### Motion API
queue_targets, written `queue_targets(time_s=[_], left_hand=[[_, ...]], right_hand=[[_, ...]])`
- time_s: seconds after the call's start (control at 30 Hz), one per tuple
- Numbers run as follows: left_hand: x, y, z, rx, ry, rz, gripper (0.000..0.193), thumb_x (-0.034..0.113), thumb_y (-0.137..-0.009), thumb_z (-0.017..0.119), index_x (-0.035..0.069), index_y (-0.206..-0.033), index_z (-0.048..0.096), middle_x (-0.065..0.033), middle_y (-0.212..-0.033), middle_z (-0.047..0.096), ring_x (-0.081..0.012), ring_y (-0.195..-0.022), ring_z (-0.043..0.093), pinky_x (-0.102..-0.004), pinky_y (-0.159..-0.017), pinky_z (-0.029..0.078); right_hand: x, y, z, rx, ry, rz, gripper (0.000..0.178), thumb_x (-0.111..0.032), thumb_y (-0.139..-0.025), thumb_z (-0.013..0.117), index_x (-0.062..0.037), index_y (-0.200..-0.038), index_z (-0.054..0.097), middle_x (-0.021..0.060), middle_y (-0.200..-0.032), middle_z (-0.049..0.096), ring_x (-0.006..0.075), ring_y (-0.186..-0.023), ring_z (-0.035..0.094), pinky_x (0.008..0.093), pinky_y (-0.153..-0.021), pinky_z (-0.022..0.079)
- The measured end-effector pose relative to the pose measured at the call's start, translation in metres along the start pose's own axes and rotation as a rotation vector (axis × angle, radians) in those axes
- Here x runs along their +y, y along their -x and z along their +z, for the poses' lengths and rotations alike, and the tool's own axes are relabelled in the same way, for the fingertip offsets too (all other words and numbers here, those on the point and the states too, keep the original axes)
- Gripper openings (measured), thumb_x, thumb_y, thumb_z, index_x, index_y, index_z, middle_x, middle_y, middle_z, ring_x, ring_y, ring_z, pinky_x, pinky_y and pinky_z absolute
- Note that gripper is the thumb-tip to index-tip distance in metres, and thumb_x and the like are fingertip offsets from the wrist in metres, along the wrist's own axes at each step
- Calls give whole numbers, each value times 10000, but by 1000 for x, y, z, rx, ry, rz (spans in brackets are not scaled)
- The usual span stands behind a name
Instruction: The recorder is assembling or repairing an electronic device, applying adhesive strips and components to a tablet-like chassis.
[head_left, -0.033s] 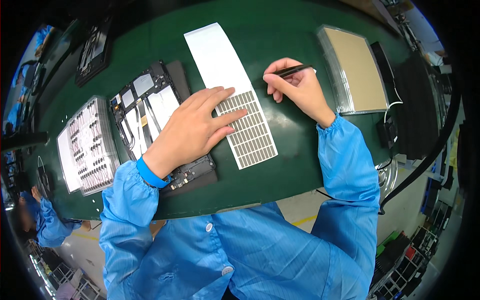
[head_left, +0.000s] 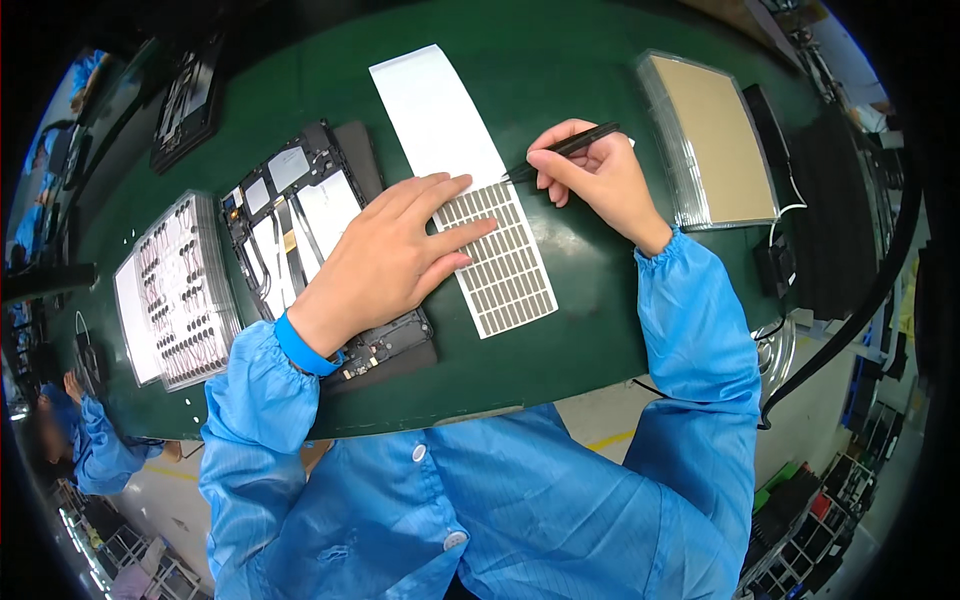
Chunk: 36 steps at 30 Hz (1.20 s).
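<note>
Label sheet (head_left: 478, 205): on the green tabletop (head_left: 590, 330), taken here as the clock's centre, 12 pointing away from the person; its blank white part (head_left: 437, 115) is toward 11, its grey labels (head_left: 500, 265) toward 5.
Left hand (head_left: 385, 245): at 8 to 9, palm down, fingers spread over the sheet's near edge and upper label rows, gripping nothing.
Right hand (head_left: 595, 175): at 3, fingers pinched round black tweezers (head_left: 570, 145).
Tweezers: pointing toward 8, tips at the sheet's right edge by the top label row; contact cannot be told.
Just changed: the tips have come down to the sheet; the left hand has barely moved.
Meaning: the work now seems centred on that top row's corner; whether any label has lifted is too small to tell.
Black-framed device (head_left: 295, 220): at 8 to 9, partly behind the left hand, inner parts exposed.
Clear tray (head_left: 228, 285): beyond the device, same direction, carrying small wired black parts.
Tan board (head_left: 711, 140): at 2 to 3, on clear trays.
</note>
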<state>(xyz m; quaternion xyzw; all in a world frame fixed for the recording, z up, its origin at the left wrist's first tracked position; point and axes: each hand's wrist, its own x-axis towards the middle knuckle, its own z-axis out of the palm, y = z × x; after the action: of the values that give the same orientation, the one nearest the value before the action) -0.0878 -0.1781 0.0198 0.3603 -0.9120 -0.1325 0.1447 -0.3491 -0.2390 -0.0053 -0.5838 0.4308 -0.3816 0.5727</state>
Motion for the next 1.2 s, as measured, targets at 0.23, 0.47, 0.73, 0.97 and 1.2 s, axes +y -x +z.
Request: queue_targets(time_s=[0.23,0.47,0.73,0.97,1.2], left_hand=[[0,0,2,29,-14,1,390,217,-893,639,233,-1283,650,-116,-1405,517,-327,-1264,515,-421,-1057,440],[-3,7,4,53,-59,51,399,253,-913,633,232,-1311,623,-117,-1409,507,-317,-1264,519,-418,-1057,444],[-10,10,11,40,-72,74,468,365,-917,609,216,-1360,576,-125,-1451,466,-347,-1290,496,-418,-1060,440],[-59,83,-95,370,-310,-271,629,214,-881,685,99,-1449,440,-162,-1398,534,-357,-1225,536,-487,-1123,362],[-113,135,-66,209,-91,-376,702,404,-882,683,-30,-1387,460,-207,-1151,645,-368,-1101,593,-522,-1184,221]], right_hand=[[-2,-2,0,-3,25,47,199,-137,-909,714,37,-973,643,81,-744,677,78,-585,605,205,-506,475],[-5,-4,0,-45,110,65,159,-139,-948,655,18,-961,627,61,-730,657,94,-576,603,220,-525,480],[7,-12,-7,88,-118,-5,231,-233,-969,647,-4,-999,640,51,-775,654,105,-639,603,242,-595,496],[-3,-8,-4,128,-176,7,303,-281,-994,609,-4,-1116,637,33,-859,665,77,-694,606,226,-668,514],[-45,-75,133,-198,18,-97,364,-332,-978,623,20,-1058,669,57,-834,675,92,-651,607,245,-628,511]])
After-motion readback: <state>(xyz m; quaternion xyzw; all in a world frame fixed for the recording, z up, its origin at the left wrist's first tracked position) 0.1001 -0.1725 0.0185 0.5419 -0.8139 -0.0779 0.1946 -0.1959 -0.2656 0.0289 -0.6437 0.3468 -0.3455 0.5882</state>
